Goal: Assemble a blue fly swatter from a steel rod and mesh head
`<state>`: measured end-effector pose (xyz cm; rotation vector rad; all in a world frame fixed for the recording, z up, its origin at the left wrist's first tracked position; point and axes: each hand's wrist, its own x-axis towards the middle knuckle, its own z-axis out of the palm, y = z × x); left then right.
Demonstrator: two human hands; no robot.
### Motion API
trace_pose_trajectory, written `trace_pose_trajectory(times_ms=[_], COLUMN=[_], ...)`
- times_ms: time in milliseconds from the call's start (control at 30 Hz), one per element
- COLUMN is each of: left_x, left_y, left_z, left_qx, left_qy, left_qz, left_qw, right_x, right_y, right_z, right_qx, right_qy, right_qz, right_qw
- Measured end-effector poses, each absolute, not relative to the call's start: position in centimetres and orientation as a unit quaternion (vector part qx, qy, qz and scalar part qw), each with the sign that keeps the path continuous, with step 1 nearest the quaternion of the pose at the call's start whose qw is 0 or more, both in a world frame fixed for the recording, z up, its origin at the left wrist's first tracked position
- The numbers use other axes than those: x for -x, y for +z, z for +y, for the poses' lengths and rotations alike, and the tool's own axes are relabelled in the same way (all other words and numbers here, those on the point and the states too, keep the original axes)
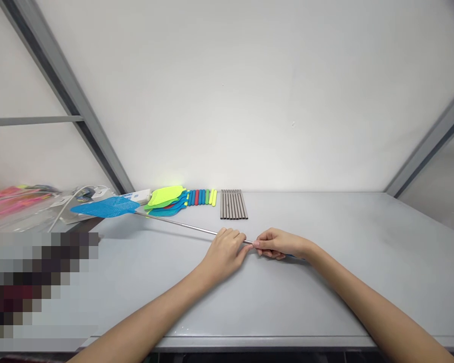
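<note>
A fly swatter with a blue mesh head (106,206) reaches across the table, its head off to the left and its thin metal rod (181,223) running right into my hands. My left hand (227,249) is closed round the rod. Just beside it, my right hand (278,243) is closed on the handle end, the fingertips of both hands nearly touching. A bit of blue handle (295,257) shows under my right wrist; the rest is hidden by the fingers.
Stacked swatter heads (166,196) in yellow, green and blue lie at the back. Beside them are several coloured handles (201,197) and a row of metal tubes (233,204). Bagged goods (15,201) sit at far left, above a blurred-out patch. Grey frame posts flank the table (348,292).
</note>
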<state>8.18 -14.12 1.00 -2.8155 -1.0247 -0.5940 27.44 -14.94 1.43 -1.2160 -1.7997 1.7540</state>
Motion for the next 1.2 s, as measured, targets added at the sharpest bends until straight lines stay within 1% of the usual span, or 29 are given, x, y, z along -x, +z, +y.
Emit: trace_pose_trajectory(times_ms=[600, 1200], left_x=[-8.21, -8.12], left_y=[0.83, 0.62], left_z=[-14.14, -14.15], left_qx=[0.915, 0.915], left_qy=[-0.229, -0.220], left_qz=[-0.331, -0.337], left_qw=[0.030, 0.024], right_x=[-27.35, -27.38], right_y=[1.65, 1.54], right_z=[-15.02, -15.01], right_qx=[0.438, 0.440], right_qy=[0.612, 0.610], right_qz=[-0.637, -0.638], right_qw=[0.168, 0.167])
